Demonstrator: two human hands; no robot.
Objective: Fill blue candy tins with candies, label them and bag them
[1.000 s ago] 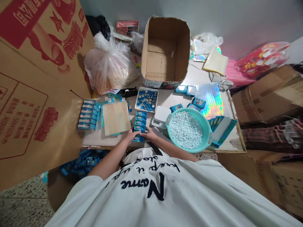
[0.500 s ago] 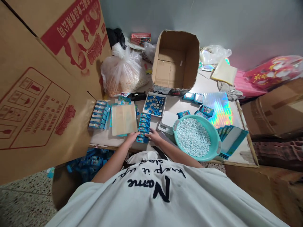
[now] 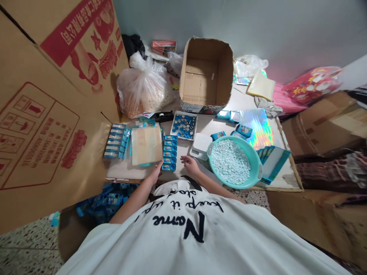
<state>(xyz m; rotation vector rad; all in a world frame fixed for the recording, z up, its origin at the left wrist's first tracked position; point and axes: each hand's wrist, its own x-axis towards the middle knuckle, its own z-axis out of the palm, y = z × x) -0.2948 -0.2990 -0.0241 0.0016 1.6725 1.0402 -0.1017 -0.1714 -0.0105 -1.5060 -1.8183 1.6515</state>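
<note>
A row of small blue boxes [image 3: 170, 149] with round openings stands on the table before me. My left hand [image 3: 156, 170] is at the row's near left corner, its fingers stretched out and seemingly touching the nearest box. Apart from the row on its right side, my right hand [image 3: 190, 165] is open with fingers spread and nothing in them. Left of the row lies a stack of beige sheets [image 3: 146, 145]. Behind it is a shallow white tray [image 3: 172, 133] holding blue and silver round pieces. A white flat device [image 3: 202, 143] lies beyond my right hand.
A turquoise basin [image 3: 256, 164] of small pale pieces stands to the right. Folded blue cartons [image 3: 276, 164] lean beyond it. An open cardboard box [image 3: 206, 76] and a tied plastic bag [image 3: 145, 88] are at the back. A large carton [image 3: 57, 114] walls the left, beside stacked blue boxes [image 3: 115, 141].
My right hand has let go of the row of blue boxes and moved off to the right, its fingers opening. My left hand has slipped to the row's near left corner. The view has shifted slightly.
</note>
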